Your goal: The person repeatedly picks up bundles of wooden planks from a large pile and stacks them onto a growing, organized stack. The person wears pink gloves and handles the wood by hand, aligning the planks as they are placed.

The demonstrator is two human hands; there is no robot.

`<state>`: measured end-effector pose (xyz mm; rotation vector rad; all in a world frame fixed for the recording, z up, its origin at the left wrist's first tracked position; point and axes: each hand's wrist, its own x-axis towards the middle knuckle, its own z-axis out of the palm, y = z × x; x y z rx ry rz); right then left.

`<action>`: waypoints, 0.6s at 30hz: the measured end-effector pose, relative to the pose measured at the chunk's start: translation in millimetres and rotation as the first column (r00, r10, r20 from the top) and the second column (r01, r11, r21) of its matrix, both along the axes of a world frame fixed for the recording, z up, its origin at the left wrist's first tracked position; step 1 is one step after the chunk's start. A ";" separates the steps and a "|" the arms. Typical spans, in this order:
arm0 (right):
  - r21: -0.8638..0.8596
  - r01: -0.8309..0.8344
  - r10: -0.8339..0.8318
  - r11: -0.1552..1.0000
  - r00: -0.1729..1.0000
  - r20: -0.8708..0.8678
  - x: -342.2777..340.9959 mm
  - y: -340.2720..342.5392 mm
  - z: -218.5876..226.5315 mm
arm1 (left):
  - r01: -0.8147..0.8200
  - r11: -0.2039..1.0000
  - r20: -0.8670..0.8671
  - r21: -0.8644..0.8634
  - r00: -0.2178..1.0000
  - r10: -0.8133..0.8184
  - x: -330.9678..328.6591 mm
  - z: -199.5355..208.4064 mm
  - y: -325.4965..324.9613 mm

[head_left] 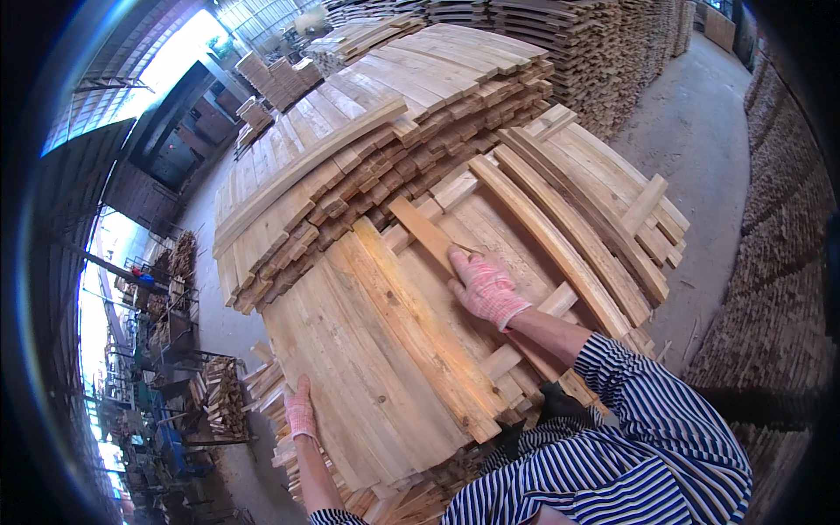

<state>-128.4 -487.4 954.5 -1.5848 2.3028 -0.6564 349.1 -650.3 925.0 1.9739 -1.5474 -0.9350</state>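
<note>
We saw right grip (488,287) closed on slim orange-brown board (422,231), bulk reaching ahead of it. Judged light, stiff, perhaps splintery; best held by long edges. Left grip (300,411) met pale plank (306,363) beside it; closure unclear.

left of the right hand's (486,287) grip on the strip (420,229), a hand could pass low over flat boards (350,341); right of it, long planks (546,234) block the way, beyond it the stack (385,162) rises, and nearer the body a crosspiece (500,360) obstructs.
</note>
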 end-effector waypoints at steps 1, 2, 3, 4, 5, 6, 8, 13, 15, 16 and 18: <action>-0.038 -0.005 0.008 0.999 0.997 0.079 6.7 -10.9 -1.6 | 0.009 1.000 -0.048 -0.003 0.999 -0.009 -3.5 2.3 0.4; -0.065 0.004 0.006 0.998 0.988 0.152 10.5 -16.3 -11.1 | 0.029 1.000 -0.102 0.003 0.994 -0.029 -16.4 0.7 2.4; -0.091 0.018 0.003 0.996 0.975 0.223 13.9 -21.4 -20.6 | 0.052 0.999 -0.156 0.010 0.986 -0.050 -28.4 0.3 3.7; -0.128 0.053 -0.019 0.990 0.966 0.256 22.7 -32.4 -36.7 | 0.050 0.998 -0.165 0.023 0.985 -0.045 -24.8 -1.8 0.4; -0.137 0.031 0.011 0.990 0.957 0.291 27.3 -37.1 -35.9 | 0.048 0.999 -0.164 -0.020 0.985 -0.050 -12.2 -6.3 -3.4; -0.146 0.011 0.037 0.989 0.945 0.326 28.8 -41.6 -34.6 | 0.048 0.997 -0.162 -0.063 0.985 -0.058 -0.6 -10.5 -7.7; -0.111 0.012 0.030 0.994 0.927 0.374 21.5 -40.1 -27.9 | 0.031 0.999 -0.165 -0.039 0.986 -0.037 -2.9 -17.8 -8.3; -0.074 -0.032 0.058 0.997 0.920 0.387 19.1 -21.9 -3.3 | -0.022 0.998 -0.052 -0.052 0.998 0.019 20.6 -20.5 -3.8; -0.044 -0.015 0.031 0.999 0.917 0.399 20.6 -8.2 3.3 | 0.001 0.999 -0.097 -0.037 0.995 -0.005 1.5 -15.0 -0.2; -0.029 0.028 -0.016 0.999 0.928 0.371 16.4 -5.0 -0.2 | 0.043 0.999 -0.159 -0.031 0.986 -0.048 -27.5 -9.2 2.1; -0.029 0.052 -0.039 0.998 0.937 0.348 35.9 -16.9 -2.6 | 0.028 0.999 -0.212 -0.034 0.977 -0.035 -29.6 -1.9 5.8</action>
